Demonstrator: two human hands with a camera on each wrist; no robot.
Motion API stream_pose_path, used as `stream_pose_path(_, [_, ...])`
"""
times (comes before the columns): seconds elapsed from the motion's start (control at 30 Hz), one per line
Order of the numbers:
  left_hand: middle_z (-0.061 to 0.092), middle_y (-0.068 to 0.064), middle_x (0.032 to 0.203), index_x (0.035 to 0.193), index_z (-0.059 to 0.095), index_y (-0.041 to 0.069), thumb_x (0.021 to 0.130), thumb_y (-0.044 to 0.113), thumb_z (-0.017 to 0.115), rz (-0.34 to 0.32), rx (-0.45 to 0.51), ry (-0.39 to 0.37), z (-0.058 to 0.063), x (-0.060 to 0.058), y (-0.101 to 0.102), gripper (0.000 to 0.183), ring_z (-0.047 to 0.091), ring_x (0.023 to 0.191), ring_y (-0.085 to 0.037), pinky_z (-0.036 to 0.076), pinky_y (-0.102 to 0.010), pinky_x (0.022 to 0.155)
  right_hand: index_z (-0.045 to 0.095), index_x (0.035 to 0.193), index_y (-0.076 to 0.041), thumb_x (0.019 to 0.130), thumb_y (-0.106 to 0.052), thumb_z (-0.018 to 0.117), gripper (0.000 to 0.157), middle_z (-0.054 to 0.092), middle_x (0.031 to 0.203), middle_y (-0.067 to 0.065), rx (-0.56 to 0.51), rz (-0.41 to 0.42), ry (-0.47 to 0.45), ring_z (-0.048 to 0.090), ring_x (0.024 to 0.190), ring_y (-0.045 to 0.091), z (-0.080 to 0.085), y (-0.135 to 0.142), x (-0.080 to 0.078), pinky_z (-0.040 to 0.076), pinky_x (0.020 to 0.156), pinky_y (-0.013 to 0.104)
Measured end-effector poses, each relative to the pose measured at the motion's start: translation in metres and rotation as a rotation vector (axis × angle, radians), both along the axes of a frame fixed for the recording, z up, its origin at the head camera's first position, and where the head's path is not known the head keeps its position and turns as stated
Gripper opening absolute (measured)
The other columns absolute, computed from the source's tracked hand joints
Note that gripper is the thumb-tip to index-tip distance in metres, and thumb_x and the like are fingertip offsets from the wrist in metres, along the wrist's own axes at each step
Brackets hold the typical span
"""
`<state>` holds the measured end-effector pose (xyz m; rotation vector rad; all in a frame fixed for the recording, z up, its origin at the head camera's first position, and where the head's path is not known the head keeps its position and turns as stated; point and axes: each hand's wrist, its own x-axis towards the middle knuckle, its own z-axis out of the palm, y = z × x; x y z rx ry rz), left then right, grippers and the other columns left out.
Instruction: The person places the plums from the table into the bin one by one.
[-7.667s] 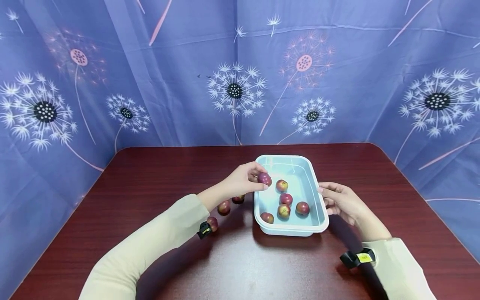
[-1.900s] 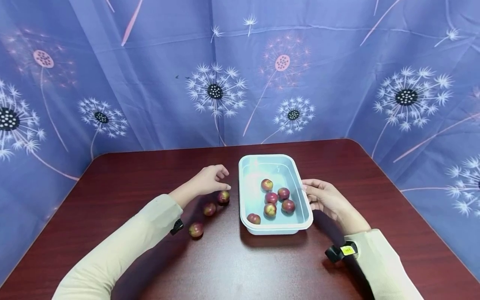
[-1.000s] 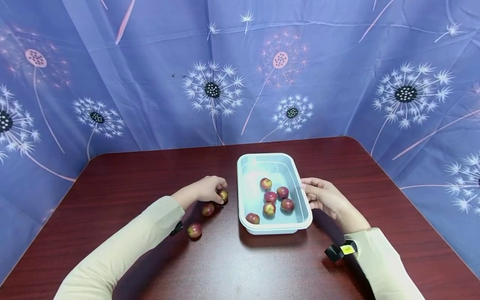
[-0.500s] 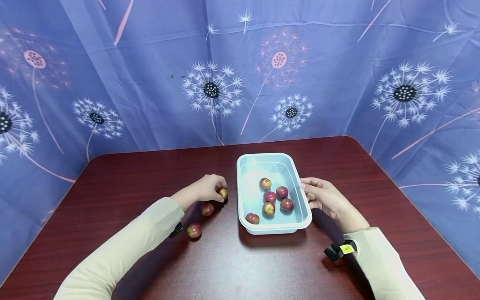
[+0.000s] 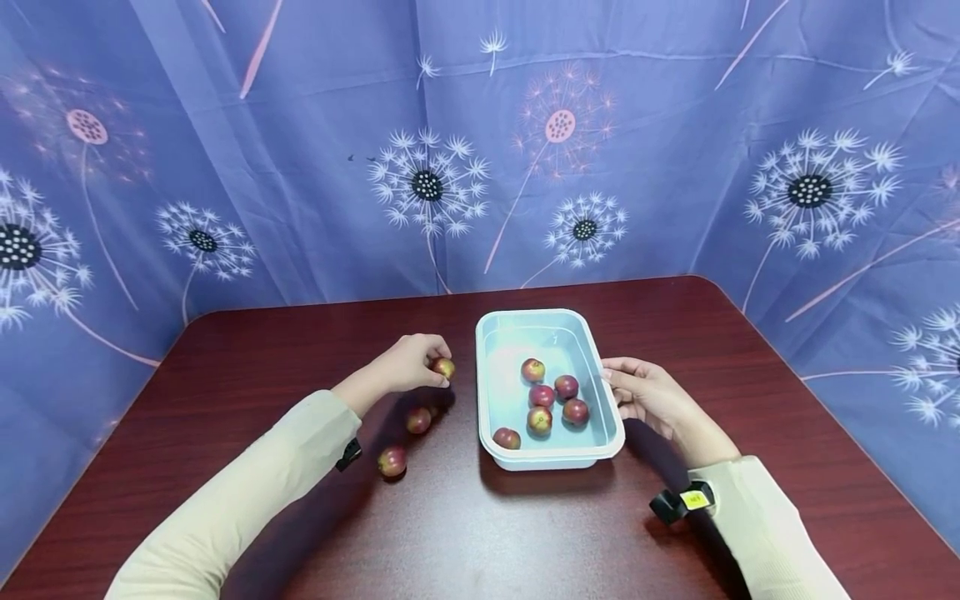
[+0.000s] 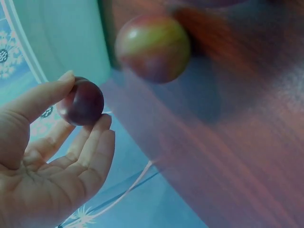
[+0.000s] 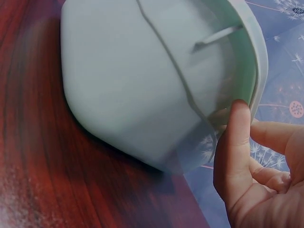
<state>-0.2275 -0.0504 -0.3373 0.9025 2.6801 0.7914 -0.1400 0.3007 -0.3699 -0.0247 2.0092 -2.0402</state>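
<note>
My left hand (image 5: 411,361) pinches a red-and-yellow plum (image 5: 444,368) between thumb and fingers, raised over the table left of the bin. In the left wrist view that plum (image 6: 81,102) looks dark purple, with the thumb on its top and fingertips below. My right hand (image 5: 660,404) grips the right rim of a pale blue plastic bin (image 5: 553,456); in the right wrist view its thumb (image 7: 237,137) lies along the rim. Several plums, such as this red one (image 5: 576,412), lie on the bin's floor, mostly toward its near half.
Two more plums, one (image 5: 418,420) closer to the bin and one (image 5: 392,461) nearer the front, lie on the dark red wooden table (image 5: 480,533) by the left wrist. A blue curtain (image 5: 315,167) with dandelion prints hangs behind the table.
The left hand set a plum in the bin earlier, then went back to the table, took hold of another and has just lifted it. The right hand has stayed on the rim.
</note>
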Motion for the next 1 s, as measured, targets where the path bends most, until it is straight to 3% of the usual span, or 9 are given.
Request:
stream_pose_path(0.53, [0.066, -0.014, 0.103, 0.105, 0.061, 0.0, 0.081, 0.012, 0.073, 0.025, 0.131, 0.063, 0.025, -0.003, 0.018, 0.029, 0.063, 0.084, -0.02, 0.051, -0.032, 0.077, 0.036, 0.132, 0.014, 0.099, -0.015, 0.05, 0.046, 0.066, 0.083, -0.003, -0.014, -0.003, -0.007, 0.062, 0.066, 0.007, 0.0, 0.0, -0.002, 0.056, 0.061, 0.024])
stream_pose_path(1.0, [0.064, -0.013, 0.104, 0.107, 0.061, 0.002, 0.082, 0.015, 0.073, -0.11, 0.054, 0.123, 0.037, 0.002, 0.063, 0.03, 0.058, 0.092, -0.022, 0.049, -0.031, 0.079, 0.033, 0.134, 0.016, 0.099, -0.015, 0.05, 0.05, 0.067, 0.084, -0.003, -0.004, -0.01, -0.016, 0.062, 0.067, 0.007, 0.001, -0.001, -0.001, 0.056, 0.061, 0.024])
